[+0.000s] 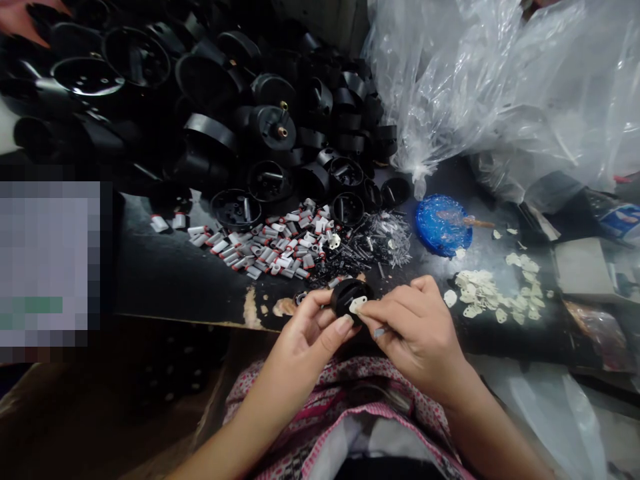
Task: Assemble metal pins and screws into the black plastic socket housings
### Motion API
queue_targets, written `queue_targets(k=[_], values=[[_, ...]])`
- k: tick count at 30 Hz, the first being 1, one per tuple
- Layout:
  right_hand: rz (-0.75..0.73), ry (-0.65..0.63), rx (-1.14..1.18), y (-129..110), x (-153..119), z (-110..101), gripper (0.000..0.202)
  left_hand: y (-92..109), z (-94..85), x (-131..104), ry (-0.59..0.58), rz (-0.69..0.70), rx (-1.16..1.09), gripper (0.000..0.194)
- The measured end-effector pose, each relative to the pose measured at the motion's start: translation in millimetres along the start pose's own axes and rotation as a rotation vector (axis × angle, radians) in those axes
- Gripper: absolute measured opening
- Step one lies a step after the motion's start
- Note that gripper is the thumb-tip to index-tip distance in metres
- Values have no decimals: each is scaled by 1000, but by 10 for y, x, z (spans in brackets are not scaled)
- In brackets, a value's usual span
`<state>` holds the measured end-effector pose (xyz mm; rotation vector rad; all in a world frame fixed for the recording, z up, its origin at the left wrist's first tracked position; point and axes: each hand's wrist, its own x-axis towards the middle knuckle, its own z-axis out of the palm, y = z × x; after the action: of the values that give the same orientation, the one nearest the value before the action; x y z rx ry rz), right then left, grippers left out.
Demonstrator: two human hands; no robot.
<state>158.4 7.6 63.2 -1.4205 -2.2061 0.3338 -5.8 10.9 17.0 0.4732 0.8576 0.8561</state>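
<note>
My left hand (320, 327) is closed round a black round plastic cap (345, 291), tilted up with its open side towards me. My right hand (410, 327) pinches a small cream plate with holes (358, 305) against the inside of the cap. A small grey piece (381, 331) shows between the lower fingers of my right hand; its kind is unclear. Beyond my hands lie a heap of grey sleeves with red ends (275, 243) and many small dark springs (350, 257). Right of my right hand is a pile of cream plates (480, 290).
Black round plastic housings (205, 133) are heaped across the back left. A blue round lid (440, 227) with a wooden stick (477, 222) on it lies by a pile of thin metal pins (393, 237). Clear plastic bags (475, 87) fill the back right. The black table's (165, 280) front edge is chipped.
</note>
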Motion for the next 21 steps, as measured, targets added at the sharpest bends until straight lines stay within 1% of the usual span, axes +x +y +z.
queue_targets(k=[4,8,10,12,14,16,17,18,19,20,21], values=[[44,17,-20,-76,-44,29,14,-26,49,26,67,28,-60,16],[97,30,4,-146,-74,101,15,-68,67,38,112,77,-44,13],[92,29,36,-183,-52,150,14,-64,32,7,149,109,-22,12],[72,-9,98,-230,-4,191,13,-40,-81,-83,183,141,57,11],[14,-125,220,-283,54,207,12,-11,-314,-249,222,140,215,9],[-64,-241,382,-321,102,187,12,17,-669,-478,298,89,394,12],[-91,-266,459,-328,120,168,13,35,-873,-605,382,67,438,18],[-93,-260,519,-326,132,148,14,60,-1073,-733,477,46,490,26],[-64,-233,557,-317,141,131,14,91,-1252,-858,594,27,563,31],[-13,-201,574,-304,148,121,13,128,-1392,-978,701,41,616,34],[44,-177,578,-293,154,117,12,166,-1482,-1089,733,83,623,35]])
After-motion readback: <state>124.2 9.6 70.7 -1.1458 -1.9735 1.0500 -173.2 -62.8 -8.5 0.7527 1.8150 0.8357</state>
